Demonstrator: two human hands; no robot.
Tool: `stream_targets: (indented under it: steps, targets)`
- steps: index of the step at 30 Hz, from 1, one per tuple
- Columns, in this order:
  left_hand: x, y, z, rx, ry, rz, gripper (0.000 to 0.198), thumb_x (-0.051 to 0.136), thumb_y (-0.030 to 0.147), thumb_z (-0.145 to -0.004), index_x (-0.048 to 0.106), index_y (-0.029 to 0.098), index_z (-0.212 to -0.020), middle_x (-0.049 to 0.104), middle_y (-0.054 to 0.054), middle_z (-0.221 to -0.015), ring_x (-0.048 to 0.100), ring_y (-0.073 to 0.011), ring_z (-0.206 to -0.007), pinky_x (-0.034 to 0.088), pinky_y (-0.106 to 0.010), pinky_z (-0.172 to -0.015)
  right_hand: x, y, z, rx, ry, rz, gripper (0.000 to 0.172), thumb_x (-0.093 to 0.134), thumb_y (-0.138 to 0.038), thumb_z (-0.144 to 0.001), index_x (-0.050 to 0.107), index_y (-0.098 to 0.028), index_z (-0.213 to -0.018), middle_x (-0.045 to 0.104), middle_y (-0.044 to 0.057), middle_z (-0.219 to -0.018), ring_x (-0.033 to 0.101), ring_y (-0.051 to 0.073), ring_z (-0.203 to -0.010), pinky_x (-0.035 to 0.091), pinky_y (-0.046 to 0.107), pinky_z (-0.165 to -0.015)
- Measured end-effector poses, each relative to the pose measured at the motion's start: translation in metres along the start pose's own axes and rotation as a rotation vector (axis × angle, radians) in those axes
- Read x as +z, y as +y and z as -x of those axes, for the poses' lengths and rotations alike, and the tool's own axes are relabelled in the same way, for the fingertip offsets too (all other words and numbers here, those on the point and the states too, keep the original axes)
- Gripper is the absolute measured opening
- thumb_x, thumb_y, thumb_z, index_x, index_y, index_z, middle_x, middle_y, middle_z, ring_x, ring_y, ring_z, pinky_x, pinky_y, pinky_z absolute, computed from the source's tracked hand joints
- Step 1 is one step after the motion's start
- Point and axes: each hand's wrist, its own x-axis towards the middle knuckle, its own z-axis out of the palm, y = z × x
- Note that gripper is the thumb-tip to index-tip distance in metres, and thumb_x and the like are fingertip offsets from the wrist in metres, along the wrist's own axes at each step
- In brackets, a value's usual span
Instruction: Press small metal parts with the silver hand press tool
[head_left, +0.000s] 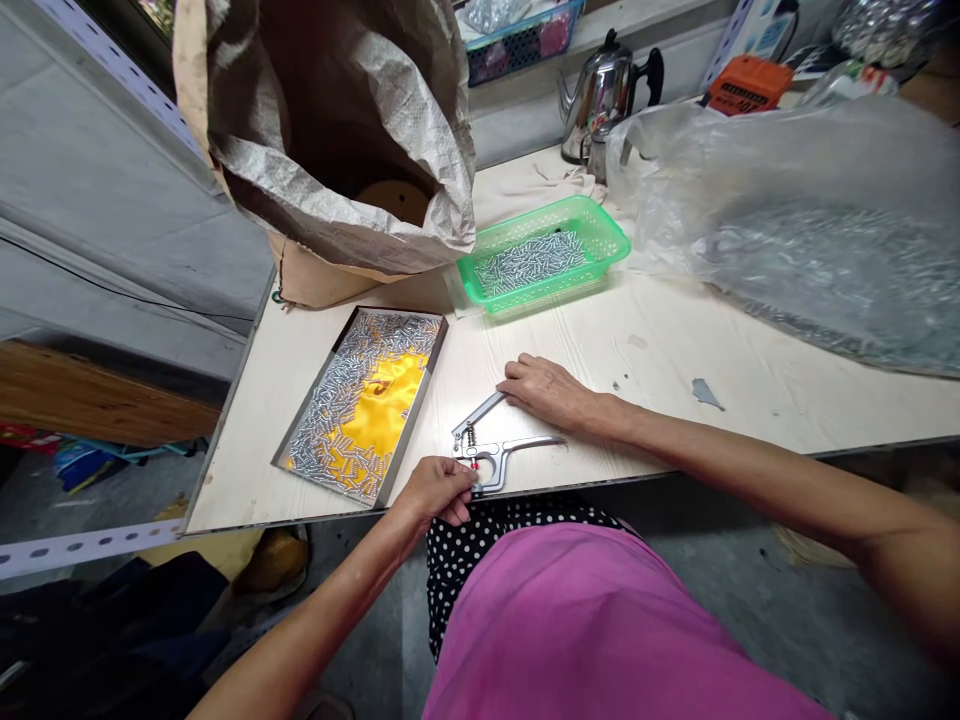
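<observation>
A metal hand press (510,447) lies at the table's front edge, its angled lever raised toward the upper right. My right hand (546,388) has its fingers curled round the end of that lever. At the jaw of the press, beside a small red part, my left hand (444,487) is closed in a pinch; what its fingertips hold is too small to make out. Left of the press sits a shallow tray (409,433) with many small silvery metal pieces over a yellow bottom. Behind it, a green basket (551,290) holds more small silvery pieces.
A large open sack (337,235) stands at the back left. A clear plastic bag (832,270) full of metal pieces lies at the right. Behind are a steel kettle (604,90), an orange box (750,84) and a blue basket (525,45). A grey scrap (706,393) lies on the table.
</observation>
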Motion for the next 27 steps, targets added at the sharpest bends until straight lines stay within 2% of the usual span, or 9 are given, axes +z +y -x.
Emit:
stream_targets:
  steps: [2,6,10,13,17,19,22,24,27]
  targets:
    - [0.0,-0.001,-0.001,0.008,0.002,0.01,0.024,0.067,0.03,-0.082,0.056,0.014,-0.067,0.055,0.006,-0.044,0.052,-0.0066,-0.034,0.038,-0.016,-0.037,-0.006,0.001,0.008,-0.032,-0.018,-0.006,0.022,0.062,-0.037,-0.09,0.066,-0.018,-0.099,0.06,0.009,-0.099,0.044,0.023,-0.089,0.031,0.033,-0.072]
    - [0.0,-0.003,-0.002,0.011,0.002,0.007,0.027,0.071,0.035,-0.078,0.056,0.014,-0.068,0.056,0.006,-0.046,0.051,-0.0068,-0.034,0.038,-0.017,-0.037,-0.013,0.007,0.024,-0.098,-0.072,-0.011,0.068,0.063,-0.071,-0.076,0.061,-0.019,-0.12,0.058,0.013,-0.108,0.045,0.027,-0.094,0.033,0.038,-0.078]
    - [0.001,-0.003,-0.003,0.013,0.0,-0.007,0.027,0.069,0.035,-0.08,0.056,0.015,-0.069,0.055,0.006,-0.046,0.051,-0.0064,-0.035,0.037,-0.017,-0.038,-0.012,0.009,0.031,-0.104,-0.102,-0.035,0.088,0.064,-0.078,-0.067,0.054,-0.017,-0.131,0.056,0.015,-0.113,0.045,0.03,-0.097,0.034,0.04,-0.08]
    - [0.001,-0.002,-0.004,0.009,0.001,-0.023,0.026,0.065,0.033,-0.084,0.055,0.015,-0.068,0.054,0.005,-0.044,0.051,-0.0067,-0.035,0.037,-0.017,-0.039,-0.012,0.004,0.032,-0.076,-0.112,-0.044,0.083,0.072,-0.069,-0.067,0.055,-0.016,-0.128,0.056,0.015,-0.113,0.045,0.029,-0.097,0.034,0.039,-0.08]
    - [0.001,-0.005,0.001,0.038,0.037,-0.124,0.026,0.06,0.033,-0.088,0.056,0.017,-0.068,0.054,0.004,-0.046,0.051,-0.0092,-0.038,0.037,-0.02,-0.043,-0.014,-0.01,0.038,-0.035,-0.1,-0.066,0.052,0.072,-0.05,-0.077,0.059,-0.014,-0.112,0.058,0.012,-0.104,0.046,0.026,-0.093,0.034,0.037,-0.079]
    - [0.003,-0.007,0.008,0.175,0.192,-0.306,0.025,0.06,0.034,-0.088,0.059,0.017,-0.069,0.057,0.002,-0.053,0.056,-0.0123,-0.046,0.04,-0.023,-0.049,-0.013,-0.016,0.043,-0.039,-0.072,-0.104,0.036,0.068,-0.042,-0.083,0.059,-0.015,-0.104,0.058,0.01,-0.099,0.046,0.024,-0.09,0.034,0.037,-0.079]
    - [0.011,-0.004,0.02,0.515,0.451,-0.664,0.019,0.057,0.032,-0.091,0.065,0.018,-0.081,0.066,-0.004,-0.078,0.064,-0.0187,-0.076,0.045,-0.027,-0.067,-0.011,-0.022,0.049,-0.05,-0.039,-0.149,0.024,0.064,-0.034,-0.086,0.059,-0.015,-0.101,0.058,0.009,-0.097,0.047,0.022,-0.089,0.035,0.036,-0.081]
    - [0.02,0.003,0.019,0.707,0.483,-0.855,0.014,0.06,0.032,-0.09,0.066,0.02,-0.095,0.066,-0.007,-0.101,0.06,-0.0231,-0.098,0.047,-0.032,-0.079,-0.009,-0.024,0.05,-0.032,-0.032,-0.144,0.025,0.064,-0.032,-0.087,0.059,-0.014,-0.103,0.058,0.009,-0.099,0.047,0.023,-0.09,0.036,0.036,-0.081]
    - [0.03,0.018,0.003,0.878,0.445,-1.017,0.042,0.07,0.032,-0.083,0.056,0.019,-0.12,0.057,-0.011,-0.129,0.049,-0.0284,-0.118,0.046,-0.04,-0.092,-0.009,-0.027,0.048,-0.013,-0.043,-0.117,0.033,0.066,-0.033,-0.085,0.059,-0.011,-0.108,0.059,0.011,-0.101,0.049,0.024,-0.093,0.039,0.038,-0.082]
